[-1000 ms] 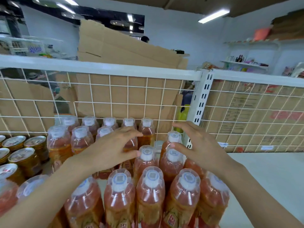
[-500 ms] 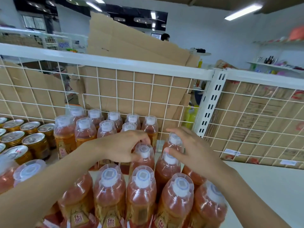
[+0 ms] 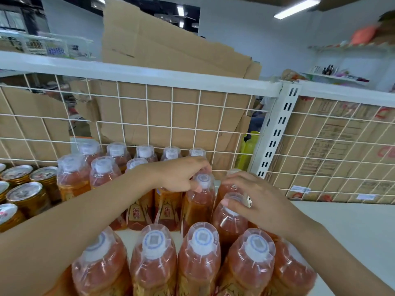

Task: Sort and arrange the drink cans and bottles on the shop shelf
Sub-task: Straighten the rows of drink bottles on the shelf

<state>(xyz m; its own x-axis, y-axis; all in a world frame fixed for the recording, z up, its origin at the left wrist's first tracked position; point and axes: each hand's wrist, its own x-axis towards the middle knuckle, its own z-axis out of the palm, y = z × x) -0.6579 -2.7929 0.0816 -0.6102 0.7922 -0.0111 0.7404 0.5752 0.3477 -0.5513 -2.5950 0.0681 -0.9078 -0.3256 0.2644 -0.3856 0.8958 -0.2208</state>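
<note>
Several orange tea bottles with white caps under clear covers stand in rows on the white shelf (image 3: 352,221). My left hand (image 3: 179,175) curls over the top of a middle-row bottle (image 3: 199,201), thumb and fingers around its cap. My right hand (image 3: 254,199) grips the tops of two bottles at the right end of the block, fingers over the nearer bottle (image 3: 229,218). A front row of bottles (image 3: 201,253) stands close below my arms. Gold cans (image 3: 25,197) stand at the left.
A white wire grid back panel (image 3: 160,116) with a slotted upright (image 3: 275,133) closes the shelf behind the bottles. Flattened cardboard (image 3: 162,48) leans behind the grid. To the right of the bottles is bare shelf surface.
Both hands have come down from hovering over the bottles onto the bottle tops and closed around them. The view has shifted closer and slightly lower.
</note>
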